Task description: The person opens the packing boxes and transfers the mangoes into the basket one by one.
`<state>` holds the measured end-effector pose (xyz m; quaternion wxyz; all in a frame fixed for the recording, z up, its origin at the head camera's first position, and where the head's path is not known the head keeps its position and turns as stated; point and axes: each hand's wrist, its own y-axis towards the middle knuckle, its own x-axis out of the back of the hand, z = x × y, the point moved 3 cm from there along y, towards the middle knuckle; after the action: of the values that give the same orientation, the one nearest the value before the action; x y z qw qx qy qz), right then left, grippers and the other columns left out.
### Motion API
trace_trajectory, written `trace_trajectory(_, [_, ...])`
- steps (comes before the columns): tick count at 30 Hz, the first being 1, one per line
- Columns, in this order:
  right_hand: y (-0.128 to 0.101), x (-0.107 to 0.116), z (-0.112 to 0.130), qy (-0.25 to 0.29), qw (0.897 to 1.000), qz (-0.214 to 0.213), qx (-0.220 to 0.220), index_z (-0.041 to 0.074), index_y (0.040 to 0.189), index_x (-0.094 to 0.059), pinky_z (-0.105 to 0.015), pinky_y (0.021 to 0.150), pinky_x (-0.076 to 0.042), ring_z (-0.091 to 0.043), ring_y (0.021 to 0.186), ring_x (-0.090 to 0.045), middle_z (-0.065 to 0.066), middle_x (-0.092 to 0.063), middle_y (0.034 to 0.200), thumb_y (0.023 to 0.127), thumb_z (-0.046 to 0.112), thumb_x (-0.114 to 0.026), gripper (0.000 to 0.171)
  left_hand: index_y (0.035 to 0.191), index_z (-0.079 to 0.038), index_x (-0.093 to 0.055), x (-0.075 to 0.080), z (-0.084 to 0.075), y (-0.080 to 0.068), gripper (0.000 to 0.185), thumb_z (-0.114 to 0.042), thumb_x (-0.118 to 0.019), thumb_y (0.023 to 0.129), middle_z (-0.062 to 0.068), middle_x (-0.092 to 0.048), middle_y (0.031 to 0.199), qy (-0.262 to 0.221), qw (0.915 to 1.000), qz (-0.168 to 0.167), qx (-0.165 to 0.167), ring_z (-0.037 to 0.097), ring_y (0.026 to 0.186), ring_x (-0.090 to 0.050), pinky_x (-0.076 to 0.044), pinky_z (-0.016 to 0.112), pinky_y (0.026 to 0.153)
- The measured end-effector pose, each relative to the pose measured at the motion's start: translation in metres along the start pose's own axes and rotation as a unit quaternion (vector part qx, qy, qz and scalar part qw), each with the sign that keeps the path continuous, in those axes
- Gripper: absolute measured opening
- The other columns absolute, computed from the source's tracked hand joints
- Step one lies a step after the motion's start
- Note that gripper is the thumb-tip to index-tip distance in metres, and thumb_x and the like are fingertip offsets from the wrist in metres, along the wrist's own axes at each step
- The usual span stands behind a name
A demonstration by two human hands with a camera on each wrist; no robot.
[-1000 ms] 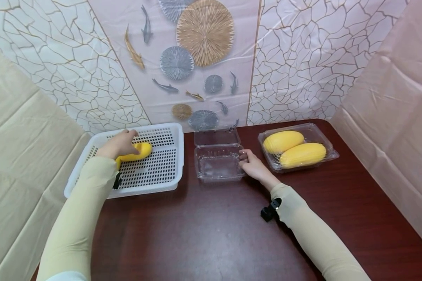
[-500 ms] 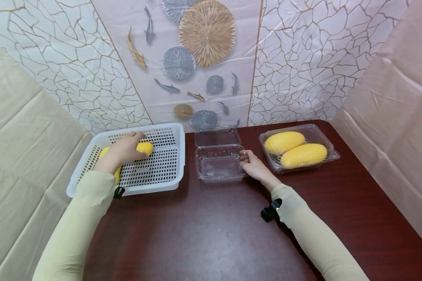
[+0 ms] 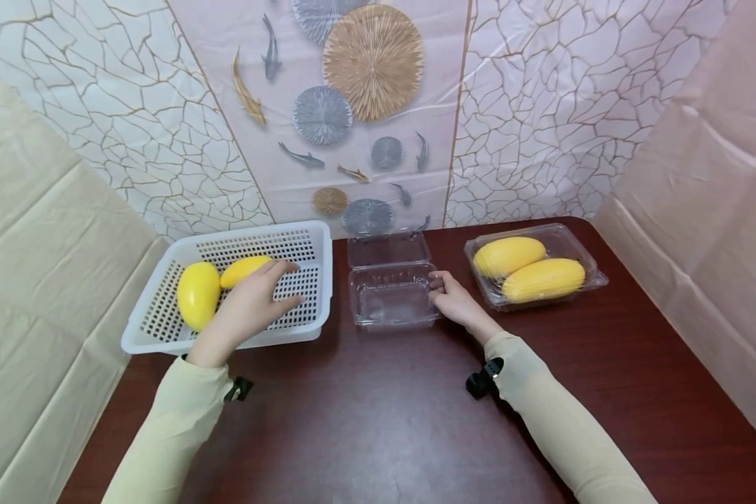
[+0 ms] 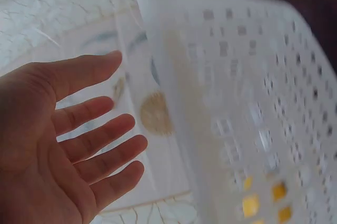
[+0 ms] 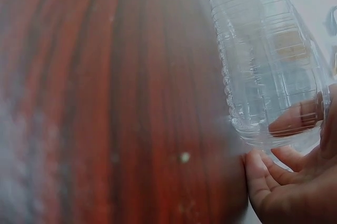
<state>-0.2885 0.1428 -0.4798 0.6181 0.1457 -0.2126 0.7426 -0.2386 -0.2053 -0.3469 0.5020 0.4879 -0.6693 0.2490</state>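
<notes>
A dark red wooden table [image 3: 378, 420] fills the lower half of the head view. On it, left of centre, sits a white perforated basket [image 3: 302, 238] with two yellow mangoes in it: one rounder mango [image 3: 198, 294] at the basket's left and a longer mango [image 3: 242, 269] just right of it. At centre frame stands an empty clear clamshell box [image 3: 390, 297] with its lid folded back. To the right of centre a second clear box [image 3: 573, 241] holds two more mangoes.

The left hand [image 3: 252, 308] hovers over the basket with fingers spread and straight, holding nothing; the longer mango lies just beyond its fingertips, at most brushing them. The right hand [image 3: 455, 301] grips the right edge of the empty clamshell, fingers [image 5: 274, 163] curled round its rim.
</notes>
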Motion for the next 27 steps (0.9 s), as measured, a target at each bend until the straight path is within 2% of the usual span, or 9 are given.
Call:
trace_trajectory(5, [0.000,-0.002,0.000,-0.002,1.000,-0.005,0.002,0.001,0.149,-0.036,-0.049,0.105,-0.041,-0.037,0.126,-0.048,-0.023,-0.048,0.141,0.097,0.012,-0.047,0.054,0.133,-0.001,-0.059,-0.011,-0.017,-0.013,0.050,-0.022,-0.077,0.091,0.014,-0.062,0.131,-0.030,0.9985,-0.040,-0.024,0.032,0.121,-0.058,-0.047,0.049,0.102])
trace_trajectory(8, [0.001,-0.002,0.000,-0.001,1.000,-0.009,0.005,0.000,0.148,-0.037,-0.049,0.105,-0.041,-0.037,0.126,-0.049,-0.024,-0.048,0.140,0.096,0.011,-0.047,0.054,0.131,-0.001,-0.061,-0.016,-0.024,-0.019,0.049,-0.023,-0.077,0.091,0.015,-0.064,0.128,-0.047,0.9964,-0.066,-0.024,0.033,0.118,-0.060,-0.048,0.050,0.100])
trace_trajectory(13, [0.000,-0.002,0.002,-0.003,1.000,-0.004,0.002,0.001,0.149,-0.036,-0.049,0.105,-0.041,-0.036,0.126,-0.048,-0.024,-0.047,0.141,0.098,0.012,-0.046,0.054,0.127,-0.001,-0.064,-0.026,-0.038,-0.024,0.044,-0.023,-0.077,0.091,0.015,-0.067,0.122,-0.065,0.9919,-0.102,-0.038,0.031,0.114,-0.062,-0.049,0.048,0.098])
trace_trajectory(16, [-0.001,-0.002,0.002,-0.006,1.000,-0.003,-0.002,0.001,0.149,-0.036,-0.050,0.105,-0.040,-0.036,0.126,-0.048,-0.023,-0.047,0.141,0.098,0.012,-0.046,0.053,0.125,-0.003,-0.065,-0.036,-0.049,-0.022,0.041,-0.022,-0.077,0.091,0.011,-0.067,0.119,-0.071,0.9902,-0.101,-0.065,0.028,0.107,-0.063,-0.051,0.045,0.094])
trace_trajectory(19, [-0.001,-0.002,0.002,-0.009,1.000,-0.007,-0.002,0.001,0.149,-0.036,-0.050,0.106,-0.040,-0.036,0.126,-0.048,-0.023,-0.047,0.141,0.098,0.012,-0.046,0.053,0.123,-0.005,-0.066,-0.049,-0.060,-0.019,0.038,-0.019,-0.078,0.090,0.008,-0.067,0.115,-0.068,0.9901,-0.085,-0.089,0.025,0.100,-0.063,-0.053,0.042,0.089])
trace_trajectory(21, [-0.001,-0.002,0.002,-0.009,1.000,-0.008,0.001,0.001,0.149,-0.036,-0.050,0.105,-0.040,-0.036,0.126,-0.048,-0.023,-0.048,0.140,0.098,0.012,-0.046,0.053,0.122,-0.005,-0.066,-0.060,-0.065,-0.016,0.037,-0.018,-0.078,0.090,0.007,-0.067,0.112,-0.055,0.9908,-0.073,-0.100,0.024,0.097,-0.063,-0.053,0.040,0.085])
trace_trajectory(23, [-0.001,-0.003,0.001,-0.007,1.000,-0.008,0.004,0.000,0.149,-0.037,-0.049,0.105,-0.041,-0.036,0.125,-0.049,-0.023,-0.048,0.140,0.097,0.011,-0.046,0.053,0.121,-0.004,-0.067,-0.071,-0.070,-0.015,0.035,-0.016,-0.078,0.089,0.008,-0.066,0.113,-0.010,0.9899,-0.078,-0.118,0.024,0.101,-0.064,-0.055,0.039,0.087])
trace_trajectory(25, [-0.001,-0.004,0.001,-0.002,1.000,-0.004,0.005,0.000,0.149,-0.037,-0.048,0.104,-0.041,-0.036,0.125,-0.048,-0.023,-0.048,0.140,0.098,0.010,-0.046,0.053,0.120,-0.002,-0.067,-0.082,-0.076,-0.015,0.037,-0.013,-0.079,0.087,0.011,-0.066,0.114,0.043,0.9841,-0.097,-0.142,0.027,0.105,-0.064,-0.054,0.039,0.092])
trace_trajectory(27, [-0.001,-0.005,0.000,-0.001,1.000,-0.002,0.005,0.000,0.148,-0.037,-0.048,0.104,-0.041,-0.036,0.124,-0.048,-0.023,-0.048,0.140,0.098,0.011,-0.046,0.053,0.119,0.000,-0.068,-0.091,-0.083,-0.017,0.038,-0.012,-0.080,0.086,0.012,-0.066,0.114,0.093,0.9755,-0.116,-0.162,0.027,0.107,-0.063,-0.055,0.038,0.091])
